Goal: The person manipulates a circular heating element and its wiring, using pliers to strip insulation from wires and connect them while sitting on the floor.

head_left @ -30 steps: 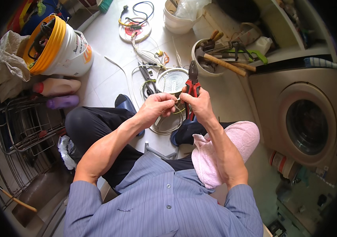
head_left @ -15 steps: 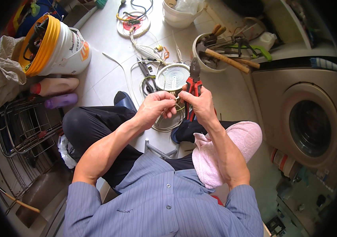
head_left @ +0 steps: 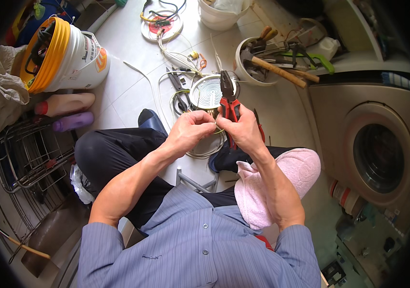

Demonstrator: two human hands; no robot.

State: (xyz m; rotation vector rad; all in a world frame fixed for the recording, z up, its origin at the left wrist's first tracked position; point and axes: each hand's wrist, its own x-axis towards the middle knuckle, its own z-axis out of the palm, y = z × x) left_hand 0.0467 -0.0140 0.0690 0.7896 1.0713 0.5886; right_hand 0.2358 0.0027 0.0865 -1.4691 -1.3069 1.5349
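My right hand (head_left: pixel 243 128) is closed round a pair of pliers (head_left: pixel 227 86) with red-and-black handles, jaws pointing away from me. Its thumb and forefinger meet the fingertips of my left hand (head_left: pixel 190 130), which is closed in a pinch. What lies between the fingertips is too small to make out. Just beyond them a round white disc (head_left: pixel 212 92) with concentric rings rests on the floor. Pale cable (head_left: pixel 204 152) loops beneath my hands. Left of the disc lie dark hand tools (head_left: pixel 174 79), near a bundle of white wires (head_left: pixel 178 60).
A bucket of tools (head_left: pixel 240 61) with a hammer across it stands at the far right, before a washing machine (head_left: pixel 375 149). On the left are a white-and-yellow bucket (head_left: pixel 82 60), two bottles (head_left: pixel 73 123) and a wire rack (head_left: pixel 36 163). A pink towel (head_left: pixel 281 182) drapes my right knee.
The pliers in my right hand have tilted to the left. My left fingers have drawn into a tighter pinch, and the fingertips of both hands have come together.
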